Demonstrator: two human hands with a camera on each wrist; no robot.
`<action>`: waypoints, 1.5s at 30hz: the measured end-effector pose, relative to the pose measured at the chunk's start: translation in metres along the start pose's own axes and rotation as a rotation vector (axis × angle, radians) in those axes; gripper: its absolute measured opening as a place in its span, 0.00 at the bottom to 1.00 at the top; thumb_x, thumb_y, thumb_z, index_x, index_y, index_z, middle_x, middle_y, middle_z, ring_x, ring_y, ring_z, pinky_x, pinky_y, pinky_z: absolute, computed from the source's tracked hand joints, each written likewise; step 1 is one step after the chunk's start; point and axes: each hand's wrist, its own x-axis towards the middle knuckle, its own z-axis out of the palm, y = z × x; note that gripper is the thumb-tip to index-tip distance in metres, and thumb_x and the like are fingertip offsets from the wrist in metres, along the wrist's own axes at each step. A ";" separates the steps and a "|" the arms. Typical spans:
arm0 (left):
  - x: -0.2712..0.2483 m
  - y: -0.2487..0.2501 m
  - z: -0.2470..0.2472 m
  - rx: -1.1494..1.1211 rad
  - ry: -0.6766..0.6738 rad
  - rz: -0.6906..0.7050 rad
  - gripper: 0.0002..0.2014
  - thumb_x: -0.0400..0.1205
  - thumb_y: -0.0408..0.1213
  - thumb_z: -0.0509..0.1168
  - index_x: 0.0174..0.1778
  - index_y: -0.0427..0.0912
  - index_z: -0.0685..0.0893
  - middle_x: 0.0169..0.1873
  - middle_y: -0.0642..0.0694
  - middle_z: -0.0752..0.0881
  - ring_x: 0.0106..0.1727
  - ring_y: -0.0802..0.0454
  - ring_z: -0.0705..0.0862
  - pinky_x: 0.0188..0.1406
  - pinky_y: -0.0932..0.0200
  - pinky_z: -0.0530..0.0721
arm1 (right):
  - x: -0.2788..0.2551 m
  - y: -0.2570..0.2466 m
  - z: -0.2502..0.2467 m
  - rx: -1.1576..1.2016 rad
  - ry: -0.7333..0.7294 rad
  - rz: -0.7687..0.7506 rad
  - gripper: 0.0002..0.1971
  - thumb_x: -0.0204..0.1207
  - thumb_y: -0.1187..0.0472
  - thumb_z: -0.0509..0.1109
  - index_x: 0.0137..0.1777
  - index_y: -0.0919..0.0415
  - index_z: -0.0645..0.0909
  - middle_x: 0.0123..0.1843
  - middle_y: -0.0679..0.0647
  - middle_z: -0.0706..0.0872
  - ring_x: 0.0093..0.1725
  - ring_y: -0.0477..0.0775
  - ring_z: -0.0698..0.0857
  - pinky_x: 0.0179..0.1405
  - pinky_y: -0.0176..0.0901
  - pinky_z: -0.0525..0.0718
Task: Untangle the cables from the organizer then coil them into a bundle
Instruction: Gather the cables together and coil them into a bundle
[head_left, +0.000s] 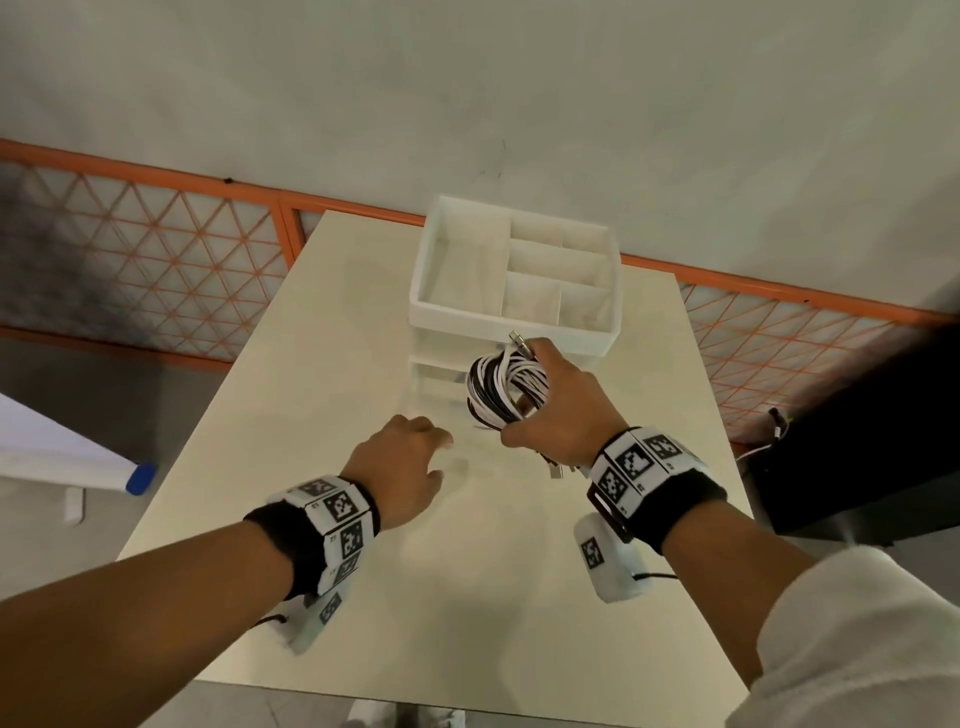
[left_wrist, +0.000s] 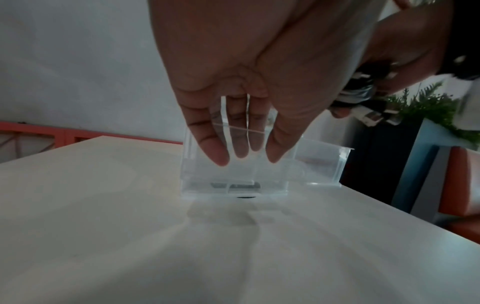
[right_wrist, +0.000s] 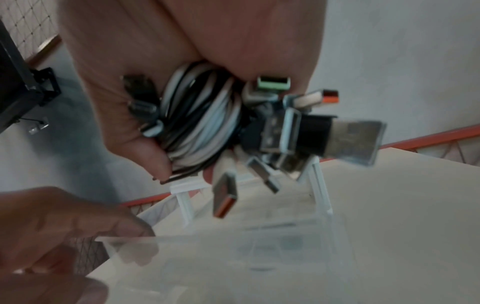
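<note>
My right hand (head_left: 519, 395) grips a coiled bundle of black and white cables (head_left: 498, 384) just above the table, in front of the white organizer (head_left: 431, 306). In the right wrist view the cable bundle (right_wrist: 205, 123) sits in my right hand (right_wrist: 187, 170), and several USB plugs (right_wrist: 353, 139) stick out of it. A clear drawer (head_left: 436, 384) stands out from the organizer's base. My left hand (head_left: 441, 452) holds that drawer's front wall. In the left wrist view two fingers of my left hand (left_wrist: 246, 156) show through the clear drawer (left_wrist: 319, 162), which looks empty.
The cream table (head_left: 363, 571) is narrow, with its edges close on both sides. An orange mesh fence (head_left: 156, 249) runs behind it under a grey wall. A black unit (head_left: 857, 441) stands to the right. A white roll with a blue cap (head_left: 140, 478) lies at the left.
</note>
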 end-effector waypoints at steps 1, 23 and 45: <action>-0.004 -0.001 0.000 0.000 -0.001 0.003 0.20 0.84 0.44 0.61 0.74 0.52 0.76 0.70 0.51 0.78 0.72 0.47 0.72 0.64 0.46 0.80 | 0.004 -0.002 0.002 -0.014 -0.010 -0.007 0.46 0.50 0.52 0.82 0.70 0.36 0.66 0.52 0.51 0.88 0.50 0.59 0.88 0.46 0.56 0.93; 0.021 0.014 -0.002 0.112 -0.194 0.085 0.29 0.90 0.49 0.47 0.88 0.47 0.50 0.88 0.49 0.40 0.88 0.41 0.47 0.83 0.44 0.60 | 0.035 0.002 0.025 -0.459 -0.312 -0.141 0.44 0.70 0.49 0.82 0.85 0.50 0.66 0.76 0.54 0.78 0.74 0.57 0.78 0.73 0.49 0.78; 0.028 0.022 -0.009 0.237 -0.258 0.210 0.29 0.90 0.46 0.46 0.87 0.37 0.52 0.88 0.41 0.49 0.88 0.41 0.42 0.86 0.46 0.53 | -0.032 0.053 0.082 -0.570 0.176 -0.394 0.21 0.83 0.53 0.63 0.71 0.61 0.82 0.80 0.62 0.78 0.81 0.67 0.74 0.78 0.62 0.76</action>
